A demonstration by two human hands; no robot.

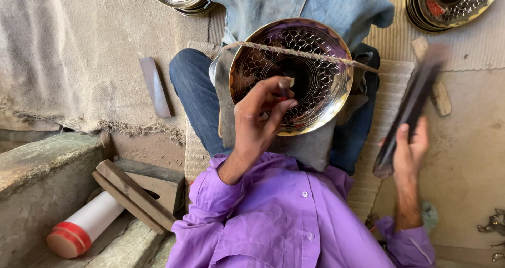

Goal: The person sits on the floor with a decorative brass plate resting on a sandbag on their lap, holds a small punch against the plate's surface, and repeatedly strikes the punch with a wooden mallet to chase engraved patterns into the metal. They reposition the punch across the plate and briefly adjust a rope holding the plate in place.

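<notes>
**Patterned metal plate braced on the lap, punch and striker in hand**

A round metal plate with a net-like engraved pattern rests tilted against the person's knees, on a grey pad, seemingly so its face stays steady and turned toward the worker. A cord stretched across its far rim appears to pin it there. The left hand is closed around a short punch, pinching it with its tip just above the plate's centre. To the right, well apart from the plate, the right hand grips a long dark bar, blurred and raised. More plates are stacked at the far right.
</notes>
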